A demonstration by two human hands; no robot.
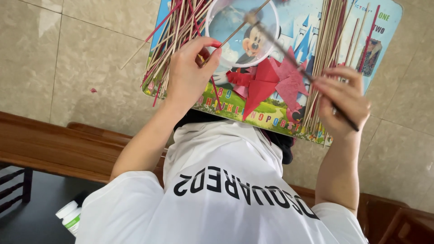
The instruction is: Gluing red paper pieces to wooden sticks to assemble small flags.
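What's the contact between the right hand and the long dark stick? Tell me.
Touching. The head view shows the right hand with its fingers pinched around the long dark stick.

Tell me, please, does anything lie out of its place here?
Yes. A small red scrap lies on the floor tile, apart from the picture board. One pale stick also pokes off the board's left edge.

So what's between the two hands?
Red folded paper shapes lie on the colourful picture board between the left hand and the right hand, seen in the head view.
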